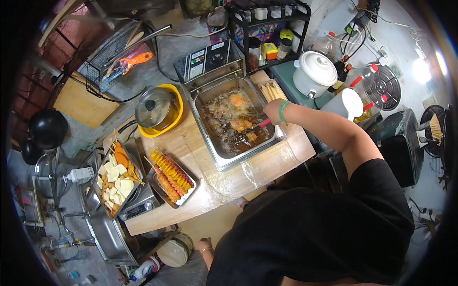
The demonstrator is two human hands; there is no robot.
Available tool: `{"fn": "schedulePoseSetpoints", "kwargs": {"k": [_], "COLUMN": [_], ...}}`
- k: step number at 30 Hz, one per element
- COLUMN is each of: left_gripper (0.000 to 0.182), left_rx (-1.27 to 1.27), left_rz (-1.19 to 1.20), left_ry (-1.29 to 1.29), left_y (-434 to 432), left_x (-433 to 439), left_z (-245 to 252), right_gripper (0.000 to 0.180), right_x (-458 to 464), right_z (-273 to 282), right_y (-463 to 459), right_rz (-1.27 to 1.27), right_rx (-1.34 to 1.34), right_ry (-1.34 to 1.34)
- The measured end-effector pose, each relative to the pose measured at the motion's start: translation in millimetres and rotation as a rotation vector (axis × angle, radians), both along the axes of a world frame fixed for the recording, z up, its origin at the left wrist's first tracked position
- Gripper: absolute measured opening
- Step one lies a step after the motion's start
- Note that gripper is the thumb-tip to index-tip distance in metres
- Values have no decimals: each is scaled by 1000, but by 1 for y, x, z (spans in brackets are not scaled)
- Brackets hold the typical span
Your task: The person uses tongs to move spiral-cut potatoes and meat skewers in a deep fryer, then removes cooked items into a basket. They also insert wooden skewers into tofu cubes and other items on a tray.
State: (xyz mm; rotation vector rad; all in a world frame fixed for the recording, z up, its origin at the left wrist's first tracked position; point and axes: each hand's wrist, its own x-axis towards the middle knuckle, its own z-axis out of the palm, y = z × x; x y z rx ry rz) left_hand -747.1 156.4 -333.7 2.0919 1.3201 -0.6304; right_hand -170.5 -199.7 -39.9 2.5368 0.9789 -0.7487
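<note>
My right hand [276,111], with a green band at the wrist, grips tongs [263,123] over the right side of a steel electric deep fryer [219,161]. The tongs' tips touch or grasp a browned fried piece [241,124] in bubbling oil. Behind it an orange-yellow piece [239,100] floats in foam. My left hand [205,243] hangs low beside the body, its fingers curled and seemingly holding nothing. Left of the fryer, one tray [195,177] holds skewers of spiral-cut food and breaded food [168,182]; another tray [118,211] holds pale tofu-like pieces [120,184].
A lidded pot [154,107] sits in a yellow basin [180,123] left of the fryer. Wooden sticks [272,90] lie at its right, near a white slow cooker [315,75]. A black spice rack [247,32] stands behind. A steel sink [111,237] lies lower left.
</note>
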Motion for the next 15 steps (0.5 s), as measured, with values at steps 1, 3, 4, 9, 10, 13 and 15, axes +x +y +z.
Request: {"fn": "schedulePoseSetpoints", "kwargs": {"k": [1,3,4,9,10,13,15], "left_gripper": [35,36,37,55,57,62,63], "left_rx": [12,45,-9,-44,-35,8,74], "left_rz": [-28,-54,-6,481,551,830,869], "left_ry": [25,62,111,118,143,185,250], "left_y": [-8,-26,-34,-105,-126,-188,-228], "left_x": [8,20,28,-13,-31,-105,-160], "left_z": [12,44,59,120,126,133,125], "right_gripper": [24,25,25,58,57,65,64], "right_x": [-2,-5,-6,-5,0,8,8], "right_z": [-3,-10,-14,-35,-36,-38,-38], "right_y": [0,1,-1,7,5,-4,-11], "right_rz": [25,29,51,203,227,182,80], "right_rx": [11,28,115,394,317,331,425], "right_ry": [-8,-5,-8,-204,-192,-186,-151]}}
